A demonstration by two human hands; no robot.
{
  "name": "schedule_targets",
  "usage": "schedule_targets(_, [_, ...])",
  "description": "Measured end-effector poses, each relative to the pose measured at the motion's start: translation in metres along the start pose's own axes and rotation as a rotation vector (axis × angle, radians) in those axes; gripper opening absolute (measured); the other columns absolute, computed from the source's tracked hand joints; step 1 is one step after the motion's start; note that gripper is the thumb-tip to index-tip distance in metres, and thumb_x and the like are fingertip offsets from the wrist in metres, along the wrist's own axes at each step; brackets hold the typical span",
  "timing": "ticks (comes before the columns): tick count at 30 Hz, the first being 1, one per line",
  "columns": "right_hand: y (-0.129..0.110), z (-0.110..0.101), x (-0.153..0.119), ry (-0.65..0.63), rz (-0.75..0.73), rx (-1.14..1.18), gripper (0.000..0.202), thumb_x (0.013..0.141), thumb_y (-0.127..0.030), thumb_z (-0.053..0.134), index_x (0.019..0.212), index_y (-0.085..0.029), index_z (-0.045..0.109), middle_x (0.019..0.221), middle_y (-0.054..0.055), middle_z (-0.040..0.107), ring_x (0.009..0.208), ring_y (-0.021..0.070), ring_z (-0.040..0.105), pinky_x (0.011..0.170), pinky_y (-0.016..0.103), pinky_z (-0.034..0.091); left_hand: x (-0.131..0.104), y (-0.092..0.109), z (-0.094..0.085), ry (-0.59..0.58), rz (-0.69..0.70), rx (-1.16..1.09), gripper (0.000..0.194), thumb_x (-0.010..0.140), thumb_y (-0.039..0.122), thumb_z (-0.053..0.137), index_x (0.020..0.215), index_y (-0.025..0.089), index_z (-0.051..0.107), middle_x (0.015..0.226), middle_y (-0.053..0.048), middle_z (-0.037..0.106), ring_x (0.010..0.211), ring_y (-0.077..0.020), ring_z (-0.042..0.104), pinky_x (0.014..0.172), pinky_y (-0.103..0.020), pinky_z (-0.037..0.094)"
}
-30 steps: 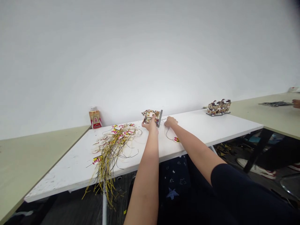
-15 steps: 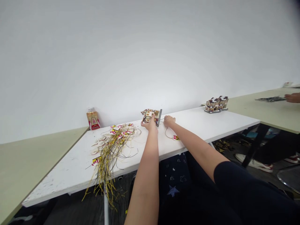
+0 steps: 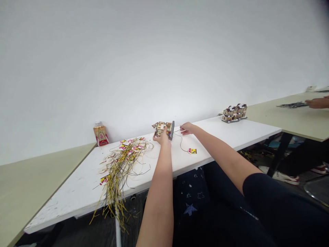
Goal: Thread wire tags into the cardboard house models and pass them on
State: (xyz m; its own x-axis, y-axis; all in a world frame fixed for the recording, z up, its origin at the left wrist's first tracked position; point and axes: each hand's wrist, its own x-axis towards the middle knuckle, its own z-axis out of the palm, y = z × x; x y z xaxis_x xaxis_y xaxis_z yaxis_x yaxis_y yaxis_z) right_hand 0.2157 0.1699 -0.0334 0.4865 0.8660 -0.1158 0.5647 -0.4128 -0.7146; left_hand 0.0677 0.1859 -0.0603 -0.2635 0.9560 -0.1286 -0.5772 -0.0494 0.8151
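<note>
My left hand [image 3: 162, 138] is wrapped around a miniature house [image 3: 166, 129], tipped on its side with its grey base [image 3: 172, 130] facing right. To the right of the base, my right hand [image 3: 187, 128] pinches a thin dark cord [image 3: 177, 130] between thumb and fingertips. From near the base the cord curves down to a red-and-white tag with a yellow part [image 3: 192, 151], lying on the white table [image 3: 205, 144]. A bundle of similar tags on yellow and dark cords [image 3: 119, 171] lies left of my hands, its ends hanging over the front edge.
A gold-and-red bottle [image 3: 100, 133] stands at the table's back left corner. More miniature houses [image 3: 234, 113] stand at the back right. On the adjoining greenish table, another person's hand [image 3: 318, 103] holds a bunch of dark strands [image 3: 293, 105].
My right hand has moved slightly up, its fingers straighter. More of the cord and the tag now show below it. The house remains in my left hand.
</note>
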Motion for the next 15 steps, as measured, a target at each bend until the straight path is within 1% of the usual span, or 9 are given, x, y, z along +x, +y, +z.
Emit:
schedule_targets(3, [0.002, 0.001, -0.003, -0.053, 0.036, -0.019, 0.015, 0.095, -0.024, 0.060, 0.098, -0.010, 0.062, 0.067, 0.001, 0.065, 0.052, 0.0091, 0.062, 0.058, 0.023, 0.057, -0.002, 0.004, -0.002, -0.002, -0.034, -0.026, 0.096, 0.063, 0.021, 0.089, 0.135, 0.025, 0.026, 0.126, -0.013, 0.061, 0.101, -0.0222, 0.070, 0.072, -0.033, 0.063])
schedule_targets(7, [0.006, 0.011, -0.005, -0.087, 0.069, -0.156, 0.017, 0.082, -0.019, 0.074, 0.089, -0.007, 0.066, 0.062, 0.005, 0.065, 0.057, 0.0167, 0.066, 0.056, 0.026, 0.056, -0.003, 0.005, -0.003, 0.001, -0.055, -0.046, 0.100, 0.059, 0.019, 0.090, 0.136, 0.025, 0.024, 0.128, -0.014, 0.060, 0.101, -0.0228, 0.070, 0.070, -0.032, 0.063])
schedule_targets(9, [0.007, 0.016, -0.005, -0.068, 0.062, -0.230, 0.018, 0.075, -0.012, 0.076, 0.089, -0.005, 0.068, 0.064, 0.009, 0.067, 0.064, 0.0214, 0.069, 0.059, 0.027, 0.056, -0.003, 0.006, -0.004, 0.002, -0.059, -0.051, 0.102, 0.059, 0.019, 0.090, 0.136, 0.025, 0.024, 0.129, -0.014, 0.059, 0.102, -0.0226, 0.070, 0.070, -0.032, 0.063])
schedule_targets(12, [0.005, 0.022, -0.003, -0.016, 0.041, -0.292, 0.030, 0.065, -0.001, 0.075, 0.094, -0.004, 0.068, 0.071, 0.013, 0.070, 0.078, 0.0272, 0.072, 0.067, 0.029, 0.056, -0.003, 0.007, -0.005, 0.003, -0.067, -0.029, 0.103, 0.060, 0.021, 0.089, 0.138, 0.025, 0.022, 0.130, -0.014, 0.058, 0.102, -0.0222, 0.070, 0.071, -0.032, 0.063])
schedule_targets(14, [0.004, 0.024, -0.002, 0.003, 0.043, -0.291, 0.035, 0.063, 0.002, 0.073, 0.097, -0.002, 0.068, 0.075, 0.015, 0.070, 0.083, 0.0294, 0.072, 0.070, 0.031, 0.056, -0.004, 0.008, -0.005, 0.001, -0.076, -0.012, 0.102, 0.061, 0.021, 0.089, 0.138, 0.025, 0.021, 0.130, -0.014, 0.058, 0.102, -0.0221, 0.070, 0.071, -0.031, 0.063])
schedule_targets(15, [0.003, 0.024, -0.001, 0.003, 0.050, -0.276, 0.034, 0.064, 0.001, 0.073, 0.097, -0.002, 0.067, 0.075, 0.016, 0.070, 0.082, 0.0296, 0.072, 0.070, 0.032, 0.056, -0.004, 0.008, -0.005, -0.001, -0.081, -0.010, 0.102, 0.061, 0.021, 0.089, 0.137, 0.025, 0.022, 0.130, -0.014, 0.058, 0.103, -0.0222, 0.070, 0.071, -0.031, 0.063])
